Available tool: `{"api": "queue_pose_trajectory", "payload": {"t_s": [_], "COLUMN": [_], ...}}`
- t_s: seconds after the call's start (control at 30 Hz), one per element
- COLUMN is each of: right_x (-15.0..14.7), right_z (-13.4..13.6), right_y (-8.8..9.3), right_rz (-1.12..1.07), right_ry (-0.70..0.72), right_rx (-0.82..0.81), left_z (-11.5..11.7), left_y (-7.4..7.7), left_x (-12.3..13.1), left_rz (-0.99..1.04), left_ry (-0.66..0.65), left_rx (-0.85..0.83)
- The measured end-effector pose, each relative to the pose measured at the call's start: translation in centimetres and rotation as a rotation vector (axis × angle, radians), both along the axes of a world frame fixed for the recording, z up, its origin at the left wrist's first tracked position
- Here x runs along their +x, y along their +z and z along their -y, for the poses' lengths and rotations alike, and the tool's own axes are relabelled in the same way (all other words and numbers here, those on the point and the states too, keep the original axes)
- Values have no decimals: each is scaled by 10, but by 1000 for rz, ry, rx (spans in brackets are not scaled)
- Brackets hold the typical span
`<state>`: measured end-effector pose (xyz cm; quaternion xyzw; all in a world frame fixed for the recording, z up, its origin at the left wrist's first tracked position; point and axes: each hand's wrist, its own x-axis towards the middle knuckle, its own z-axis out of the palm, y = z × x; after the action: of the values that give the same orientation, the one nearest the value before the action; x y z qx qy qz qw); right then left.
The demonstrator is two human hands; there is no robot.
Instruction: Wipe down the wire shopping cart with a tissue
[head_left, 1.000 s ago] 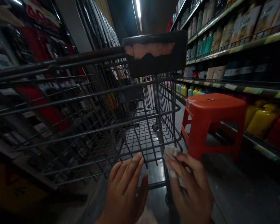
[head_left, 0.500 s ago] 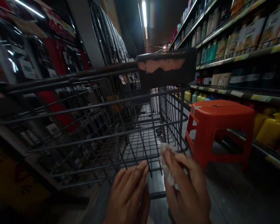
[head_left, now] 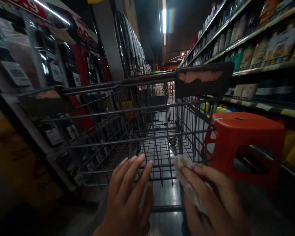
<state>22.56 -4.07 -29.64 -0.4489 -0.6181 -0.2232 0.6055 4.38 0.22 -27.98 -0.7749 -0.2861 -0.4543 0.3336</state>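
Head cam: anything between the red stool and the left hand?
Yes, in the head view: the right hand, holding a crumpled white cloth, and the wire cart's rear corner lie between the red stool and the left hand.

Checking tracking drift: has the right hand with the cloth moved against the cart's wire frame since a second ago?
Cannot tell: the right hand and cloth stay by the cart rear corner; the camera shifted.

Head view, forward and down (close) over the cart (head_left: 147,131)
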Motion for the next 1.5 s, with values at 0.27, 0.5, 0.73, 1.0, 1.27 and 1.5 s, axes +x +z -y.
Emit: {"api": "queue_pose_trajectory", "payload": {"t_s": [0.27,0.5,0.73,1.0,1.27,1.5], "right_x": [-6,-11,-7,-11,-14,-21], "right_z": [-17,-18,-13,-23,-31,-24], "right_y": [-6,-9,-21,15,71,15], "right_rz": [225,294,268,214,106,174], "right_ry": [15,-49,-58,12,-83,-22], "right_rx": [-41,21,-15,131,181,10], "left_z": [-3,-2,-3,2,2,0], "left_y": [-3,-4,-5,-7,-7,-7], "left_x": [1,9,7,10,9,9], "left_rz": [-66,52,64,124,117,111], "left_ry": [-30,-76,-91,-96,-100,-98], "left_rx": [-46,-82,-117,-147,-162,-138]}}
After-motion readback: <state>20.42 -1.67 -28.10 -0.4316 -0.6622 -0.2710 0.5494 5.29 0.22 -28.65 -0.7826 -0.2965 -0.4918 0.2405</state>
